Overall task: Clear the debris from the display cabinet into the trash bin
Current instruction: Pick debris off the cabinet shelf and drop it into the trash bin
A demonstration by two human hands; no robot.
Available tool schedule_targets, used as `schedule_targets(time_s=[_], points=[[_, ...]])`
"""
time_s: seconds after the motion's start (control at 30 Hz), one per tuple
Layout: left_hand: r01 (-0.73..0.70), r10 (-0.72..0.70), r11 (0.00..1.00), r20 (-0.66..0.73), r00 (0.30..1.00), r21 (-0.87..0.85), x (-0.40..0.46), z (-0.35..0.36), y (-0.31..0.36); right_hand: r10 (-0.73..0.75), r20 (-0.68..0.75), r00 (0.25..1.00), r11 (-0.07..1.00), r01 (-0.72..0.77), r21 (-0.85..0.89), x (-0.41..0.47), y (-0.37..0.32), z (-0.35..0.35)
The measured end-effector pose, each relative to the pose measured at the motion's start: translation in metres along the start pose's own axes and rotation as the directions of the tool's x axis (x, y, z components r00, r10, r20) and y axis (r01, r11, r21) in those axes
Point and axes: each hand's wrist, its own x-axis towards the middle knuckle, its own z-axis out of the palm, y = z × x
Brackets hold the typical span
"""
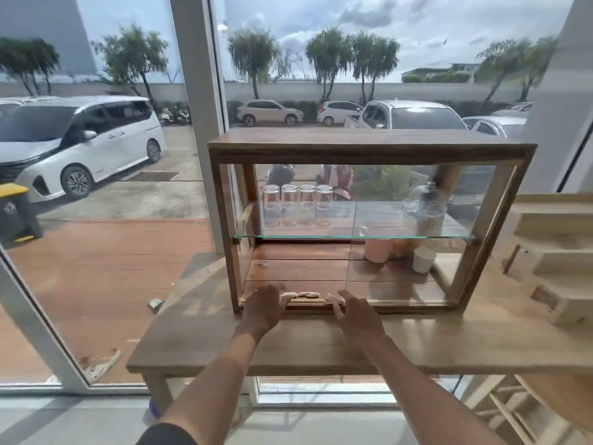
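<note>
You are reaching both arms across the long wooden bench table (pixel 199 342) to the front sill of the wood-framed glass display cabinet (pixel 372 146), where the debris is lying: a short row of pale pinkish scraps (pixel 300 295) strung along the bottom front edge, just inside the opening. Your left hand (pixel 263 311) is resting palm down with its fingers loosely spread, the tips touching the left end of that row, probably to sweep it forward over the lip. Your right hand (pixel 357 316) is sitting at the other end, its fingers curling toward one pinkish scrap (pixel 333 299); motion blur is hiding whether it is actually pinching the piece or only pressing on it. Working from both ends seems meant to herd the scraps together. The four upturned clear drinking glasses (pixel 296 205) on the glass shelf (pixel 321 236) and the pale pink jug (pixel 378 248) and white paper cup (pixel 423 260) below are standing well back, out of your way. No trash bin is showing indoors; only a grey wheeled bin with a yellow lid (pixel 16 213) is standing outside the window.
</note>
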Motion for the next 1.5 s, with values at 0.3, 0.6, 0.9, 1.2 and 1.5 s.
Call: schedule_targets(time_s=[0.3, 0.6, 0.9, 1.2, 1.5], points=[[0.008, -0.014, 0.998, 0.088, 0.996, 0.067, 0.018, 0.010, -0.006, 0.008, -0.022, 1.000, 0.999, -0.009, -0.040, 0.020, -0.007, 0.008], [0.038, -0.038, 0.996, -0.006, 0.999, 0.075, 0.026, -0.002, -0.022, -0.041, 0.021, 0.999, 0.998, 0.040, 0.058, 0.040, -0.030, 0.022], [0.189, -0.199, 0.975, 0.077, 0.977, 0.119, 0.031, -0.007, -0.036, -0.042, 0.150, 0.988, 0.996, 0.029, 0.090, 0.059, -0.035, 0.025], [0.215, -0.218, 0.973, 0.035, 0.975, 0.090, 0.031, -0.002, -0.035, 0.007, 0.122, 0.993, 0.981, -0.031, 0.191, 0.059, -0.032, 0.027], [0.211, -0.213, 0.967, 0.000, 0.977, 0.144, 0.019, -0.008, -0.043, -0.013, 0.059, 0.998, 0.984, 0.003, 0.176, 0.061, -0.027, 0.037]])
